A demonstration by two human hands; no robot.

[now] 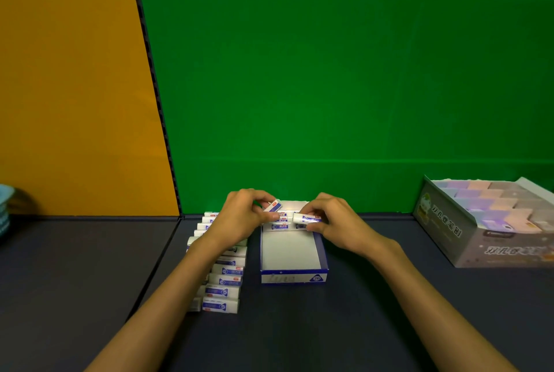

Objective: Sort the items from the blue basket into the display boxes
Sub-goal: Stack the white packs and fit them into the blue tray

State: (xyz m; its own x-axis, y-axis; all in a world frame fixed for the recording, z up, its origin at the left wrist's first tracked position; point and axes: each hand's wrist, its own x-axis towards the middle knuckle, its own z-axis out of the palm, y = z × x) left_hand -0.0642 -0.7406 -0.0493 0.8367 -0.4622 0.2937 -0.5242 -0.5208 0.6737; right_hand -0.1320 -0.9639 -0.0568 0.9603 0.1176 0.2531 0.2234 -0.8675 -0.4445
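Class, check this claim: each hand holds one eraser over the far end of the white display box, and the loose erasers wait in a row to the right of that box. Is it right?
Not quite. The head view shows the left hand and right hand each holding an eraser over the display box, but the row of loose erasers lies to its left.

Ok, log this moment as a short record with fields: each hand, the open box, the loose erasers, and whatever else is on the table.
left hand: pinches an eraser over the box's far end
right hand: holds another eraser there
display box: few erasers at far end, near part bare
eraser rows: on table, left of box
second box: right, filled with pastel items
blue basket: far left edge
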